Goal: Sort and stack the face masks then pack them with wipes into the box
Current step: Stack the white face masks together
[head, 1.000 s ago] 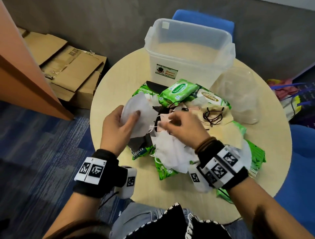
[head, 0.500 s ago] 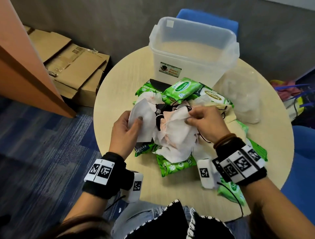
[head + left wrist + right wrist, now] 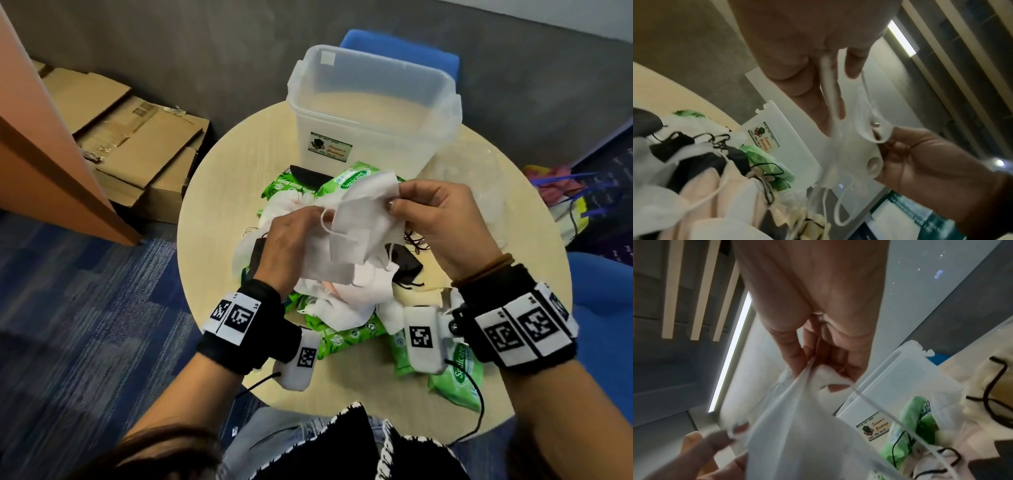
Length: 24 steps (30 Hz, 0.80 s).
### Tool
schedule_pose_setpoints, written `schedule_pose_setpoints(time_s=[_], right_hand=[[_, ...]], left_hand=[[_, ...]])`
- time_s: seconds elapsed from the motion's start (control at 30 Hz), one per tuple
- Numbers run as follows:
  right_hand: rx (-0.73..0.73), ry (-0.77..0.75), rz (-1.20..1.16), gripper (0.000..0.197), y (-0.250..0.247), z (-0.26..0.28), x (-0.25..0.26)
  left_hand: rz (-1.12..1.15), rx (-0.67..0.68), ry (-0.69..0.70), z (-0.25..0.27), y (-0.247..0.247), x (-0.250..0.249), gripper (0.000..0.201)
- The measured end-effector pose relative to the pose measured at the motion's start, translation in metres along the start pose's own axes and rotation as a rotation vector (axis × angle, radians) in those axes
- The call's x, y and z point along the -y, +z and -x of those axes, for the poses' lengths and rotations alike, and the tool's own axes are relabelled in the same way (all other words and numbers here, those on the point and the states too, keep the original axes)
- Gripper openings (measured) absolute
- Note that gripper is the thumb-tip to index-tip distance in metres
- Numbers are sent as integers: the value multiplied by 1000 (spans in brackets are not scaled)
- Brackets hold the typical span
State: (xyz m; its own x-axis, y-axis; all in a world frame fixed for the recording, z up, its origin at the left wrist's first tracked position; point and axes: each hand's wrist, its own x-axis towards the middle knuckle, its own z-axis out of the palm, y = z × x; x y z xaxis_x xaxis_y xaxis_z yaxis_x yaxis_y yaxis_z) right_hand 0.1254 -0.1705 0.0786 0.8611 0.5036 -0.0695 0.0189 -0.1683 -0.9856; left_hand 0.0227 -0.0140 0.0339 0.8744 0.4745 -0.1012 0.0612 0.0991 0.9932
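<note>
Both hands hold white face masks [image 3: 359, 222] up above a mixed heap on the round table [image 3: 212, 192]. My left hand [image 3: 294, 236] grips their left side, pinching the cloth [image 3: 830, 91] between thumb and fingers. My right hand [image 3: 428, 219] pinches the upper right corner [image 3: 818, 374]. Below lie more white, pink and black masks [image 3: 404, 263] tangled with green wipe packs [image 3: 346, 335]. The clear plastic box [image 3: 373, 113] stands behind the heap with nothing inside it.
A clear lid [image 3: 479, 192] lies right of the box. Flattened cardboard boxes [image 3: 137, 137] sit on the floor at the left beside an orange panel [image 3: 41, 144]. Blue chairs [image 3: 400, 51] stand behind and right of the table. A bag [image 3: 565, 192] lies at the right.
Both hands have lifted white masks off the heap and raised them toward the box. My right hand moved up and right, and my left moved closer to the middle.
</note>
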Motion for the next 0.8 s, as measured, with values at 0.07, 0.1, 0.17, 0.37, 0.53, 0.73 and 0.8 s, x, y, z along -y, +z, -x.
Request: schedule_pose_setpoints(time_s=[0.07,0.1,0.17,0.37,0.53,0.73,0.8], right_hand=[[-66,37,-40,20,4,-2,-3],[-93,53,-59,17,6,-2,-4],[-115,91,-90,8,9,-1,-3],[-108,202,-141,77,16,-5,6],[-43,142,-49,9,15,-6,3],[38,140,-112,19,18,-3,-2],[36,111,-64,16,31,-4,-4]], left_hand=[[79,2,-57,1,3,-3,26],[92,9,-55,2,3,-3,23],[49,3,-21,3,2,0,13],[7,-3,0,5,-4,3,7],[58,-4,-1,4,-6,3,18],[102,30,-2,3,-8,0,33],[65,19,29,3,-4,1,18]])
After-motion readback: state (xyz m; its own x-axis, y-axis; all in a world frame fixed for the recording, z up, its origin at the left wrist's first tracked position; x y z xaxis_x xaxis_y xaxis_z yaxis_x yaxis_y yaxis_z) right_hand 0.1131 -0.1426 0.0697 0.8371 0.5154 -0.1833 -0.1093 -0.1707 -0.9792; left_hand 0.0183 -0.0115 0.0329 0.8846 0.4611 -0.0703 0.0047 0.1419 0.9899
